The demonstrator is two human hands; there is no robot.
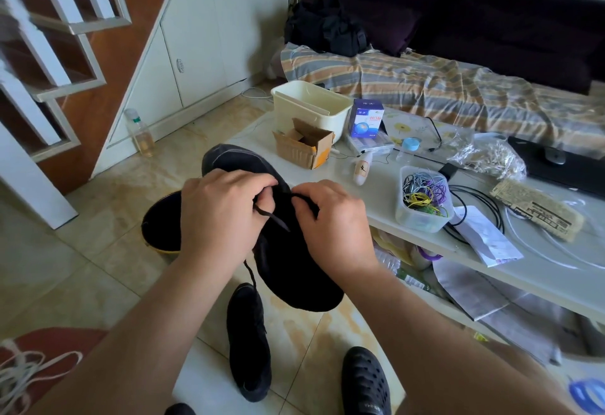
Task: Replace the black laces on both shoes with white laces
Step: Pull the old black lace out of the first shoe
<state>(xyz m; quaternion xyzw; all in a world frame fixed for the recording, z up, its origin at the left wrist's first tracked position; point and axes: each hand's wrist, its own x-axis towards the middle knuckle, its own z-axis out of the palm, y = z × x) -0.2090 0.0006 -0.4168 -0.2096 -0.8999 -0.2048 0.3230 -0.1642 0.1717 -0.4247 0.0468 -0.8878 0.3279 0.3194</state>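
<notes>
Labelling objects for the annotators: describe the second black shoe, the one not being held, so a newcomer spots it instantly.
Start at the tiled floor in front of the low white table. Below the black shoe gripped by the left hand and right hand, a second black shoe lies flat on the tiles. Unlike the perforated black clog to its right, it is smooth and lace-up.

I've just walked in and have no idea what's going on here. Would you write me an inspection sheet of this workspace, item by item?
Surface: tiled floor; low white table to the right.
Job's things: black shoe held up; second black shoe on the floor; white laces at lower left.
Clutter: cardboard box, cream bin, tub of coloured bands, papers.
Grippers: left hand and right hand each pinch the black lace.
Cables: black cable on the table.
Surroundings: sofa, staircase.
</notes>
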